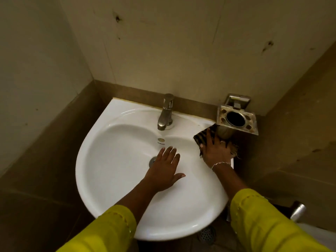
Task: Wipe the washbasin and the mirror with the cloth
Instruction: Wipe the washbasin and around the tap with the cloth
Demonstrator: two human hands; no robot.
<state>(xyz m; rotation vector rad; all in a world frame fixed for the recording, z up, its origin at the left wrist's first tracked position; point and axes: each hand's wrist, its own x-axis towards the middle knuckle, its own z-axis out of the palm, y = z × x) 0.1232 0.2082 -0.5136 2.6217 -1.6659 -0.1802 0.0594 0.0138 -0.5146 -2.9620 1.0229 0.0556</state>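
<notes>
A white corner washbasin (112, 171) fills the middle of the head view, with a steel tap (165, 111) at its back and a drain (152, 161) in the bowl. My left hand (164, 169) lies flat inside the bowl, fingers straight, partly covering the drain. My right hand (215, 149) presses a dark striped cloth (201, 138) with frayed edges onto the basin's right rim, fingers spread over it. No mirror is in view.
A rusty metal tumbler holder (236, 120) is fixed to the wall just above the cloth. Tiled walls close in on the left, back and right. A floor drain (207, 234) and a chrome fitting (298, 211) show below the basin on the right.
</notes>
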